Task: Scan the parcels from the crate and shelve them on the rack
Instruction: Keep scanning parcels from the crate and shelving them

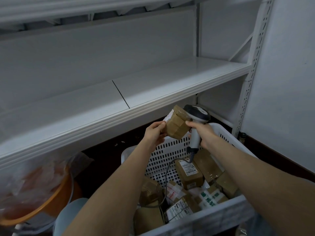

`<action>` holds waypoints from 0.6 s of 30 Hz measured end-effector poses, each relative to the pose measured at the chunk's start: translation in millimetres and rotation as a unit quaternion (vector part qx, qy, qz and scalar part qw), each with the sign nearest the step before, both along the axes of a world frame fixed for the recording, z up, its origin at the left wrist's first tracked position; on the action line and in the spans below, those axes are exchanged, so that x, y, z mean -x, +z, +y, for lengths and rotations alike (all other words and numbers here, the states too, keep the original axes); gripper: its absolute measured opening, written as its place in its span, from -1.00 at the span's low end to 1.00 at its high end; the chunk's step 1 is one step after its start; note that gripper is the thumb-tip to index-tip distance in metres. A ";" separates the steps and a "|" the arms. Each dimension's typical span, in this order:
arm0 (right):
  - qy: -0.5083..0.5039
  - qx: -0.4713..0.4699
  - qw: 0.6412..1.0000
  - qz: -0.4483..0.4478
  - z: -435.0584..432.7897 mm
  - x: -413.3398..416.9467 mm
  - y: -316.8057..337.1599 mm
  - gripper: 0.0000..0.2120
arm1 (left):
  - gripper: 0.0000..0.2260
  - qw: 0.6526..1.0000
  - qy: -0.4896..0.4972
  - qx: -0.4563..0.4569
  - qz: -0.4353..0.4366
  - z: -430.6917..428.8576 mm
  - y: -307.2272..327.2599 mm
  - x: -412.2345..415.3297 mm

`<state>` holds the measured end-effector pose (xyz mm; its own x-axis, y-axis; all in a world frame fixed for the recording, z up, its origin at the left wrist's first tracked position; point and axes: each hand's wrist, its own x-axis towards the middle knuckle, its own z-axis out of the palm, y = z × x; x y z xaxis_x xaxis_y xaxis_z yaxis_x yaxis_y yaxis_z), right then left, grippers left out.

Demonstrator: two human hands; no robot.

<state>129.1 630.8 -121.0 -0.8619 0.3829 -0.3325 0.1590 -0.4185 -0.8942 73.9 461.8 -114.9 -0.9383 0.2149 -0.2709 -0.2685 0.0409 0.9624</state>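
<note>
My left hand (154,133) grips a small brown taped parcel (176,123) by its left edge, lifted above the crate. A white label shows on the parcel's upper left face. My right hand (203,134) holds the grey barcode scanner (196,120) by its handle, and its index finger touches the parcel's right side. The scanner's head sits right behind the parcel. Below, the white perforated crate (167,155) holds several brown and white parcels (189,174). The white rack shelf (153,82) stretches above and to the left, bare.
The scanner's cable (167,169) loops down into the crate. An orange basin (42,208) covered with clear plastic sits at the lower left under the shelf. A rack upright (252,65) and a white wall (286,82) stand on the right.
</note>
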 end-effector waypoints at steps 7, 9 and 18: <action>0.000 -0.013 1.000 -0.022 -2.1 2.3 -6.6 -0.52 | -0.77 0.996 0.078 -0.042 -0.031 4.3 0.6 5.6; -0.003 -0.013 1.000 -0.027 -4.4 3.6 -8.8 -0.49 | -0.79 0.985 0.096 -0.122 -0.079 7.0 3.8 4.6; 0.020 -0.001 1.000 -0.014 -9.1 3.0 -9.6 -0.51 | -0.66 0.971 -0.006 -0.179 -0.156 12.7 1.7 -3.3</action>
<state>126.0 621.7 -130.5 -0.8664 0.3496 -0.3565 0.2005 -0.4104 -0.8896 77.2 474.5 -113.1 -0.8192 0.3583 -0.4479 -0.5513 -0.2762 0.7873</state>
